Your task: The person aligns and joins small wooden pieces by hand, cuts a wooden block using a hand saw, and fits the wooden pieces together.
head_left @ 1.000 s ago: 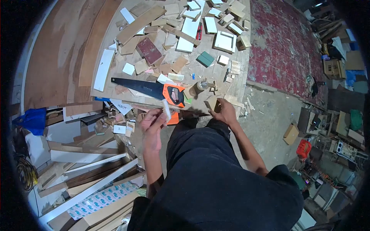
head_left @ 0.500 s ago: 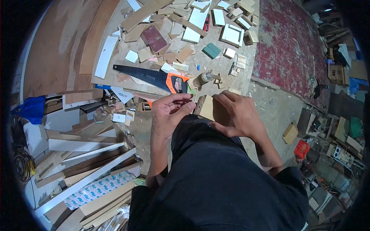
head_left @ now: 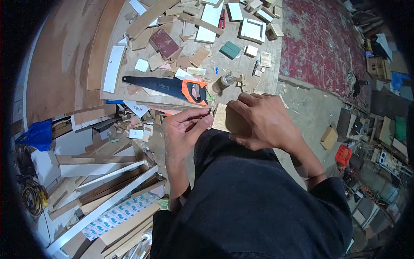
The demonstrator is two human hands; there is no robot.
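Observation:
My right hand is wrapped over a pale wooden block just above my lap, its fingers across the top and its thumb on the near side. Close to the block's left edge, my left hand has its thumb and fingertips pinched together. Whatever lies between those fingertips is too small to make out. Beyond my left hand, a handsaw with an orange and black handle rests on the worktable. A glass bottle stands right of the saw handle.
Wood offcuts, a dark red block, a green block and a red-handled tool lie across the worktable. Long boards are piled at left on the floor. A red plastic container sits at right.
The block has turned in my right hand, showing more of its pale face. My right hand has tilted over it. The left hand keeps its pinch, and the whole view has shifted slightly.

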